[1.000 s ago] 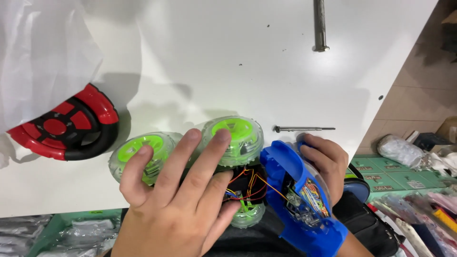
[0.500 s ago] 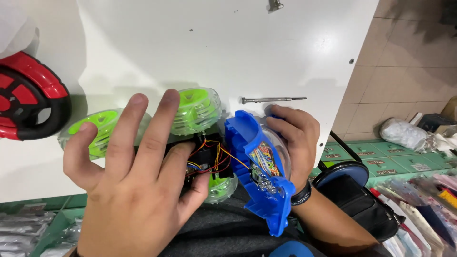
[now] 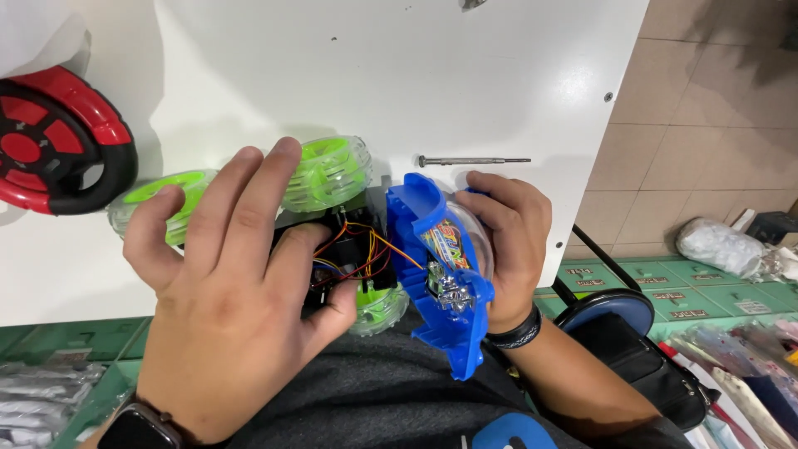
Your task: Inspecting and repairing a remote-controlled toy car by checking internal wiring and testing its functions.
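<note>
A toy car lies opened up at the near edge of the white table. My left hand is spread over its black chassis and clear green wheels, fingers pressing down. Red, yellow and blue wires show between the two halves. My right hand grips the blue body shell, tipped up on its side beside the chassis. A third green wheel peeks out under the wires.
A thin metal rod lies on the table just beyond my right hand. A red and black wheel-shaped controller sits at the far left. Green trays with bagged parts stand on the floor to the right.
The view has shifted, so everything sits further right and lower on the table. The blue shell has tilted more upright in my right hand. My left hand stays on the chassis.
</note>
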